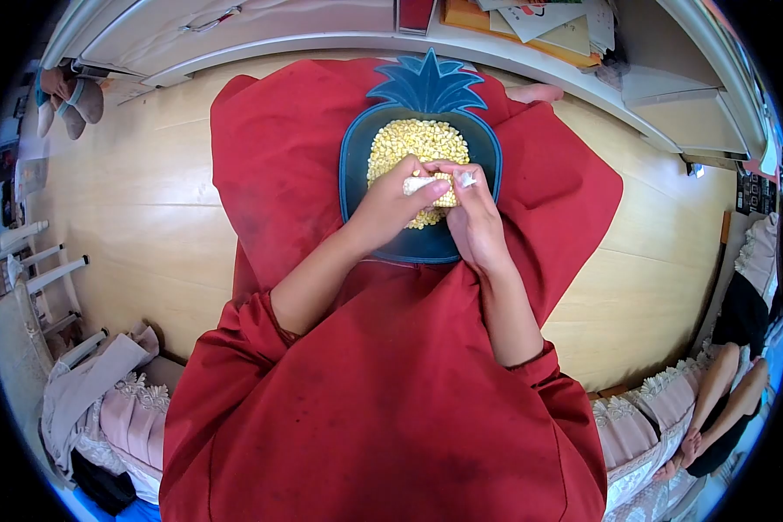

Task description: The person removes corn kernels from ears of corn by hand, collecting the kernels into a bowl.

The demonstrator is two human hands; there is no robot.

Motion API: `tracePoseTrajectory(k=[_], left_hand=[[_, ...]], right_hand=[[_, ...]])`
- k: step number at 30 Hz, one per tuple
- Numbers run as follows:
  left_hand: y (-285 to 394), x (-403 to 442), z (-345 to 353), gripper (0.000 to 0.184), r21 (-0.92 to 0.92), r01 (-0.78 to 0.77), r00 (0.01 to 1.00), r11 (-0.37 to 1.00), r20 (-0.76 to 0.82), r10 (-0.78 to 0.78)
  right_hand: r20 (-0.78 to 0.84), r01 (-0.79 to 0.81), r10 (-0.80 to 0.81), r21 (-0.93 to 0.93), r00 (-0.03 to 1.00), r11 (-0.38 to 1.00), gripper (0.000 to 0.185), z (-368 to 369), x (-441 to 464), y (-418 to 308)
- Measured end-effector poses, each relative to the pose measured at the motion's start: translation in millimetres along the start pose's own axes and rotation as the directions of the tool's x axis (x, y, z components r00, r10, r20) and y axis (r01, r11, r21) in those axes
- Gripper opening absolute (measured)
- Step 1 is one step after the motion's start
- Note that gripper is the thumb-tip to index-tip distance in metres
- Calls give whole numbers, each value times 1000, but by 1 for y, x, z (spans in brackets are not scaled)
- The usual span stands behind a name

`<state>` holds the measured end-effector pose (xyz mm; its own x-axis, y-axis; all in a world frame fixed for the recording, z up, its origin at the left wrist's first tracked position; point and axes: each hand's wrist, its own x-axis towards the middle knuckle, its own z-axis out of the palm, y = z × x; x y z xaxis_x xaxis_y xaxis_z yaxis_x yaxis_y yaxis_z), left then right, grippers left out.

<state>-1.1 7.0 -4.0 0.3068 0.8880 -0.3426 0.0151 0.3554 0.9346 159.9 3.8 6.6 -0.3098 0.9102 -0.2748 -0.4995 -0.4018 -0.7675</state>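
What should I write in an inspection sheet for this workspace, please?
Surface: red cloth over the lap, under the bowl.
Job's things: dark pineapple-shaped bowl with loose yellow kernels; partly stripped corn cob above them.
Clutter: papers piled on the shelf, away from the bowl.
Hands: left hand and right hand both hold the corn cob.
Cables: nothing seen.
Surroundings: light floor; another person's legs at right.

A person's left hand (390, 204) and right hand (478, 224) grip a partly bare corn cob (446, 195) over a blue, pineapple-shaped bowl (491, 150) of yellow kernels (418, 139), framed by red cloth (278, 157).
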Motion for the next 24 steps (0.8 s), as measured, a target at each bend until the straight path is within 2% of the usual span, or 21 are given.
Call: tracePoseTrajectory(k=[3,7,12,15,24], left_hand=[[4,-1,2,30,-62,-5,1000,998,6,5],[2,-2,0,31,-12,-13,1000,1000,27,14],[-3,-2,1,30,-14,-52,998,999,16,53],[-4,0,3,20,54,-152,988,987,-14,153],[0,-5,4,19,99,-185,982,978,-16,187]], right_hand=[[6,7,-8,11,1000,1000,19,0,0,-1],[-4,55,-55,-49,998,997,20,-5,1,2],[-4,48,-48,8,999,999,19,-6,2,3],[10,56,-56,8,998,998,18,-5,1,3],[4,39,-39,30,999,999,18,-5,1,1]])
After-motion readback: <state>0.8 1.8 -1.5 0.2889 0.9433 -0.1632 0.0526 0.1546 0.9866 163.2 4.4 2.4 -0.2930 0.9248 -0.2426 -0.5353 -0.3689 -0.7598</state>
